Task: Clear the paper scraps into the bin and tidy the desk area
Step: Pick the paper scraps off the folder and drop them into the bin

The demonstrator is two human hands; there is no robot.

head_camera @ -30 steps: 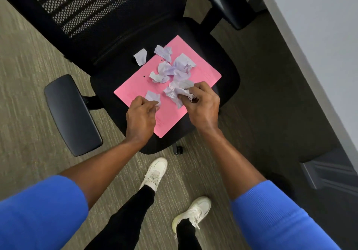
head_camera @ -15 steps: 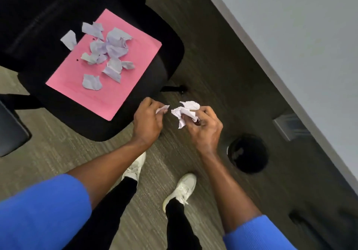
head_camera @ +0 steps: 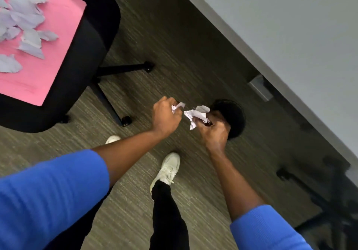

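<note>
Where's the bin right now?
The bin sits on the carpet right of centre in the head view, just beyond the right hand, near the desk edge.

Both arms wear bright blue ribbed-knit sleeves, the left sleeve (head_camera: 48, 197) and the right sleeve (head_camera: 265, 230) pushed up so the forearms are bare down to the left hand (head_camera: 164, 116) and right hand (head_camera: 213, 131). The legs are in black trousers (head_camera: 168, 215). The feet are in white lace-up sneakers (head_camera: 168, 168), one in full view and the other showing only its toe.
</note>
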